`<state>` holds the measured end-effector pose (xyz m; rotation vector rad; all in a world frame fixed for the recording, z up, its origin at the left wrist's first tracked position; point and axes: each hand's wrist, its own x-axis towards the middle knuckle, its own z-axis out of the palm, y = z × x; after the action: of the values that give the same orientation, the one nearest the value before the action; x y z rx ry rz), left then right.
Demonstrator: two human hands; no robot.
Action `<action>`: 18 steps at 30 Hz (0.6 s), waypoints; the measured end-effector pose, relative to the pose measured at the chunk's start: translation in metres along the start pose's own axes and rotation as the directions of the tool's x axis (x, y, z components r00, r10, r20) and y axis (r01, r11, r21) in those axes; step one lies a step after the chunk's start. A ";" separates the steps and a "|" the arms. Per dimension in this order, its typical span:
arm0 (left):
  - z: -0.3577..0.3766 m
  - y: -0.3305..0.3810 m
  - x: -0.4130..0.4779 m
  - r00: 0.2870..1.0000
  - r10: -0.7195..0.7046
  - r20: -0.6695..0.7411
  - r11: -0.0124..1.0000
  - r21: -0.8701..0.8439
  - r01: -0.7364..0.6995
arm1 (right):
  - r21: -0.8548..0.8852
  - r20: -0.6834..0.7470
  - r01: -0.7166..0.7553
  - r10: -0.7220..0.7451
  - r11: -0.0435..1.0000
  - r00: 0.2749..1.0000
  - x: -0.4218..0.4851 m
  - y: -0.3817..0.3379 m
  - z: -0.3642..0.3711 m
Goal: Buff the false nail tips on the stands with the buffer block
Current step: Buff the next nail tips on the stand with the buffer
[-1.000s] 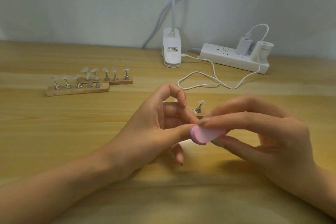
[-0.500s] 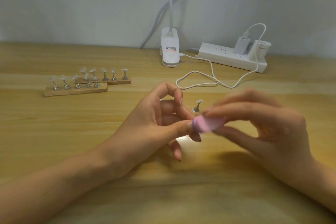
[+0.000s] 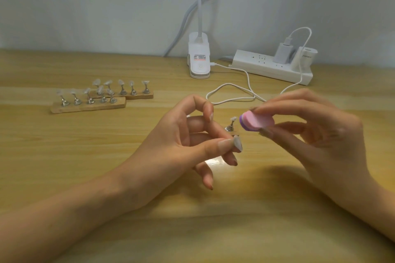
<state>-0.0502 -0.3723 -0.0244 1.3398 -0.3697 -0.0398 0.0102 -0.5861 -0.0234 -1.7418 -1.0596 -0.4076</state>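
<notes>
now left hand pinches one false nail tip between thumb and finger, mid frame. right hand pinches pink buffer block top and bottom, just up-right of tip, not touching. tip looks tiny, thin, light, slippy: hold sides, rub soft. block looks squishy. moment ago block sat on tip; now lifted off. more tips on stands, left of frame.

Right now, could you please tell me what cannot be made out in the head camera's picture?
Head view throughout.
- What the left hand pinches beneath the nail tip: hidden by its thumb.
- Far end of the buffer block: covered by the right hand, which is motion-blurred.
- Whether the tips on the wooden stands are buffed: too small.
- The head of the lamp: cut off by the top edge.
</notes>
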 end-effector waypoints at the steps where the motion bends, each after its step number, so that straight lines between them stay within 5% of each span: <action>1: 0.000 0.000 0.000 1.000 -0.002 -0.011 1.000 -0.002 0.002 | 0.006 0.019 0.025 -0.025 1.000 1.000 -0.001 -0.002 0.001; 10: 0.000 -0.004 0.001 1.000 -0.018 -0.009 1.000 -0.022 0.018 | -0.079 0.102 0.147 -0.139 0.986 0.985 -0.003 -0.009 0.006; 18: -0.002 -0.002 0.000 0.999 -0.015 0.035 0.998 -0.061 0.017 | 0.010 -0.001 0.007 -0.007 1.000 1.000 -0.002 -0.002 0.002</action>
<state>-0.0498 -0.3711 -0.0263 1.2831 -0.3841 -0.0869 0.0075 -0.5845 -0.0246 -1.7295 -1.0657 -0.4073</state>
